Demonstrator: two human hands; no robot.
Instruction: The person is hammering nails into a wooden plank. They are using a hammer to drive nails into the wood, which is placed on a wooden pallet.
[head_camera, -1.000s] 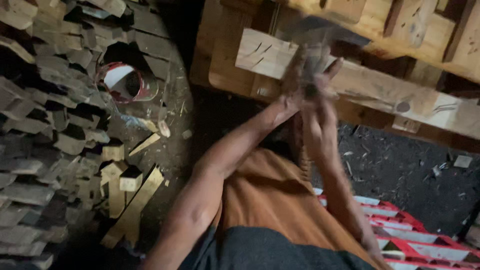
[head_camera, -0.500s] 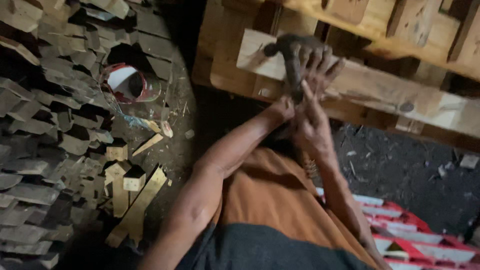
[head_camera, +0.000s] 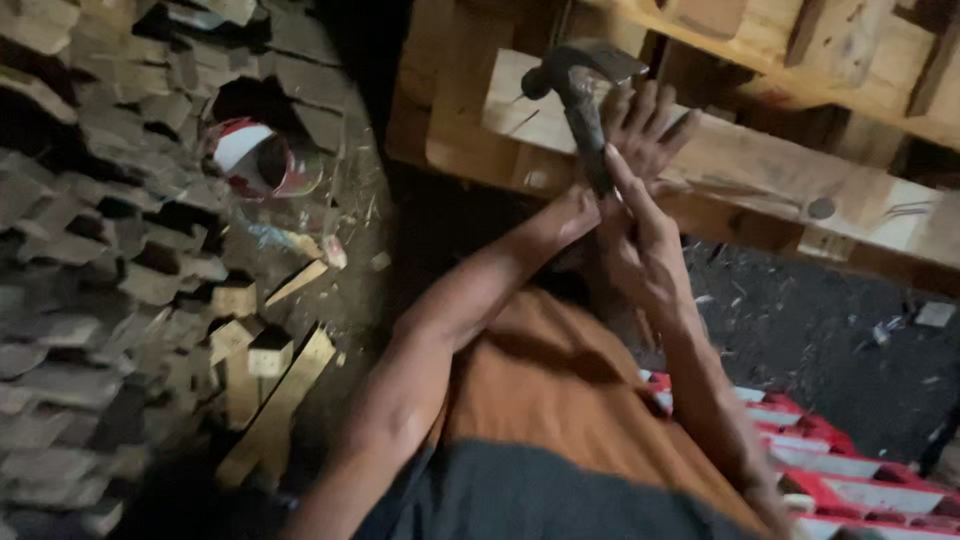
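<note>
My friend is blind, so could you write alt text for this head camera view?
Two hands, left hand and right hand, grip a hammer raised against a wooden pallet. Wood blocks are stacked to the left, and a red crate sits lower right.

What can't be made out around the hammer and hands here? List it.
Head view:
- Hammer handle: lower part hidden behind both hands.
- Left hand fingers: hidden behind the right hand.
- Hammer face: turned away, any nail unseen.
- Round tin: contents dark, blurred.
- Red crate: cut off by the edge.
</note>
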